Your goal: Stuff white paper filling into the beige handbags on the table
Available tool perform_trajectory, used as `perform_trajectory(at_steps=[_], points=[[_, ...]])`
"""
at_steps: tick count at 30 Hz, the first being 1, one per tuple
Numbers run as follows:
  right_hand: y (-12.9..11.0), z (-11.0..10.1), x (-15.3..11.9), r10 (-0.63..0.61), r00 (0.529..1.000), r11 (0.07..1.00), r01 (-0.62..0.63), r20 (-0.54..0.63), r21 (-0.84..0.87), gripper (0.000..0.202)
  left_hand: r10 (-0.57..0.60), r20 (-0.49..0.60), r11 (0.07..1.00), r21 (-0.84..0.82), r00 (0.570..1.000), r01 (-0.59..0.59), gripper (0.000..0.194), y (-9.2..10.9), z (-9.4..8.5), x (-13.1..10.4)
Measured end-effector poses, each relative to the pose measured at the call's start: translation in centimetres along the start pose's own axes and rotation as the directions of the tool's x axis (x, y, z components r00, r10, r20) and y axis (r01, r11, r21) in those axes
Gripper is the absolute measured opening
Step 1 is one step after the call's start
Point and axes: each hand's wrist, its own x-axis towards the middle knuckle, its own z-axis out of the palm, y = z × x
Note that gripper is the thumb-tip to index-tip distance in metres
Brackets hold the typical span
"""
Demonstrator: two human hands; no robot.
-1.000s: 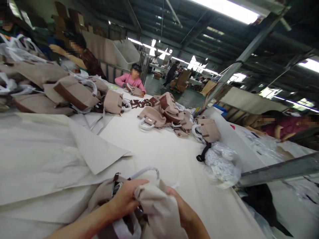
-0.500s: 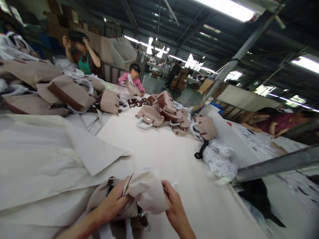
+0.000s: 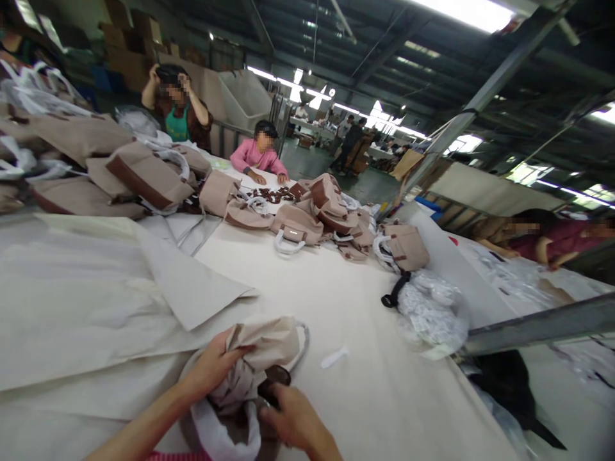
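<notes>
My left hand (image 3: 211,369) grips crumpled beige paper (image 3: 269,342) that is stuffed into a beige handbag (image 3: 225,416) lying at the near edge of the table (image 3: 336,301). My right hand (image 3: 293,422) pinches a dark brown part of the bag (image 3: 271,383) just below the paper. A white wrapped handle (image 3: 303,339) curves out beside the paper. A small white scrap (image 3: 335,356) lies on the table to the right.
Large beige paper sheets (image 3: 96,301) cover the table's left. Piles of beige and brown handbags (image 3: 327,214) lie farther back and at the left (image 3: 120,173). A clear plastic bag (image 3: 430,310) sits at the right edge. Other people work at the far end and right.
My right hand has let go of the paper's right side and dropped to the bag's dark part. The paper is pushed lower into the bag. The view shifted slightly.
</notes>
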Motion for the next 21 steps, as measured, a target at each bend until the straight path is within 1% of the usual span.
perform_trajectory(at_steps=[2,3,4,5,6,7,8,9,10,11,13,14,15,16,17,18,19,20,21], points=[[1.2,1.8,-1.3,-0.088,0.996,0.98,0.087,0.001,-0.177,0.025,0.058,0.089,0.998,0.01,0.994,-0.059,0.036,0.2,0.0,0.0],[1.7,2.4,-1.9,-0.135,0.991,0.961,0.131,0.002,-0.242,0.027,0.088,0.141,0.995,0.036,0.986,-0.094,0.035,0.2,0.0,0.0],[2.0,2.8,-2.5,-0.172,0.985,0.943,0.166,0.005,-0.288,0.023,0.113,0.183,0.989,0.071,0.977,-0.128,0.036,0.2,0.0,-0.1],[2.2,2.8,-3.0,-0.236,0.972,0.916,0.225,0.008,-0.333,0.018,0.132,0.215,0.981,0.112,0.968,-0.158,0.037,0.1,-0.1,-0.1],[2.3,2.6,-3.5,-0.334,0.943,0.869,0.309,0.003,-0.388,0.013,0.144,0.244,0.969,0.161,0.959,-0.187,0.038,-0.1,-0.2,-0.2],[2.3,2.1,-4.0,-0.448,0.894,0.8,0.396,-0.009,-0.451,0.01,0.148,0.27,0.953,0.218,0.951,-0.21,0.037,-0.4,-0.4,-0.2],[2.2,1.6,-4.4,-0.558,0.829,0.719,0.468,-0.025,-0.514,0.011,0.141,0.293,0.933,0.279,0.946,-0.226,0.036,-0.7,-0.6,-0.2],[2.0,1.1,-4.7,-0.646,0.762,0.643,0.514,-0.041,-0.568,0.015,0.128,0.313,0.91,0.339,0.941,-0.236,0.035,-1.0,-0.8,-0.2],[1.9,0.7,-4.8,-0.703,0.709,0.594,0.534,-0.065,-0.601,0.021,0.111,0.334,0.886,0.394,0.936,-0.246,0.033,-1.3,-1.0,-0.1],[1.7,0.4,-4.8,-0.729,0.677,0.585,0.536,-0.103,-0.609,0.026,0.093,0.36,0.859,0.442,0.928,-0.257,0.033,-1.5,-1.2,-0.1],[1.7,0.6,-4.5,-0.701,0.681,0.662,0.513,-0.21,-0.547,0.028,0.064,0.419,0.809,0.509,0.906,-0.293,0.034,-1.7,-1.3,-0.1],[1.8,0.9,-4.3,-0.668,0.692,0.715,0.496,-0.272,-0.493,0.024,0.052,0.456,0.787,0.53,0.889,-0.317,0.033,-1.8,-1.2,-0.2],[2.1,1.3,-4.2,-0.62,0.711,0.771,0.473,-0.331,-0.427,0.017,0.035,0.491,0.765,0.547,0.87,-0.34,0.03,-2.0,-0.9,-0.4],[2.5,1.8,-4.1,-0.559,0.741,0.823,0.444,-0.372,-0.353,0.013,0.017,0.519,0.747,0.562,0.855,-0.355,0.026,-2.2,-0.4,-0.6],[2.9,2.2,-4.0,-0.498,0.779,0.865,0.415,-0.382,-0.281,0.018,0.001,0.528,0.74,0.57,0.849,-0.356,0.023,-2.6,0.3,-0.9],[3.3,2.6,-4.1,-0.449,0.813,0.893,0.392,-0.371,-0.222,0.024,-0.009,0.523,0.745,0.572,0.852,-0.343,0.022,-3.2,1.1,-1.3],[3.6,3.0,-4.2,-0.445,0.826,0.895,0.4,-0.346,-0.197,0.023,-0.015,0.508,0.757,0.568,0.861,-0.322,0.021,-3.9,2.0,-1.6],[3.7,3.3,-4.3,-0.492,0.811,0.87,0.444,-0.316,-0.216,0.017,-0.011,0.488,0.775,0.556,0.873,-0.301,0.022,-4.6,3.1,-1.8],[3.7,3.7,-4.4,-0.569,0.764,0.821,0.504,-0.306,-0.267,0.014,0.001,0.47,0.795,0.536,0.883,-0.286,0.022,-5.4,4.3,-2.0]])
